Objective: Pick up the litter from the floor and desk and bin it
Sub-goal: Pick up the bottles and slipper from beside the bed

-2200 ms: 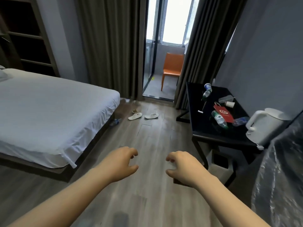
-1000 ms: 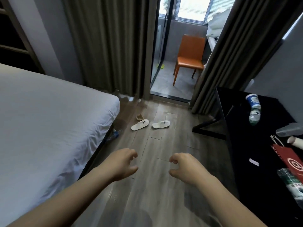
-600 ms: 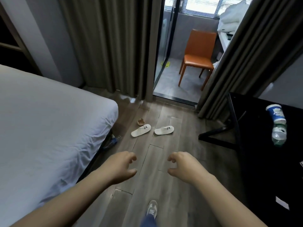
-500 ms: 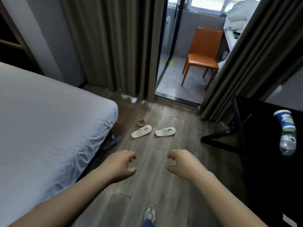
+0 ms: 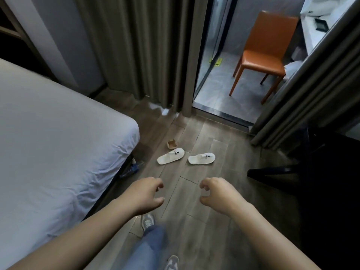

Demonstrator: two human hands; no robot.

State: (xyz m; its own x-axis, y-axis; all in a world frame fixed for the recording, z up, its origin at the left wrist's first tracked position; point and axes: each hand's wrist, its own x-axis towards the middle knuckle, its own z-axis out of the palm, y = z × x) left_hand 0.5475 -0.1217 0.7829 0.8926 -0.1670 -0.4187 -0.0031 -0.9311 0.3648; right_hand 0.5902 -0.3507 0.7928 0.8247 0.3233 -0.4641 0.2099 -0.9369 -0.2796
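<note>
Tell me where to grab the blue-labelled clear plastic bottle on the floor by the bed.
Grip the blue-labelled clear plastic bottle round its labelled middle, coming down from above on the open-floor side. It lies flat along the white-sheeted bed, one end seemingly tucked beneath the edge, so the bed side is blocked. The empty left hand is nearer.

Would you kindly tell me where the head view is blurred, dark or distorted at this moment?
Head view: the trouser leg is motion-blurred; the desk at right is so dark that no detail shows; daylight falls round the chair, brightest at the top right; the wide lens tilts and bends the curtains; the slippers are sharp.
</note>
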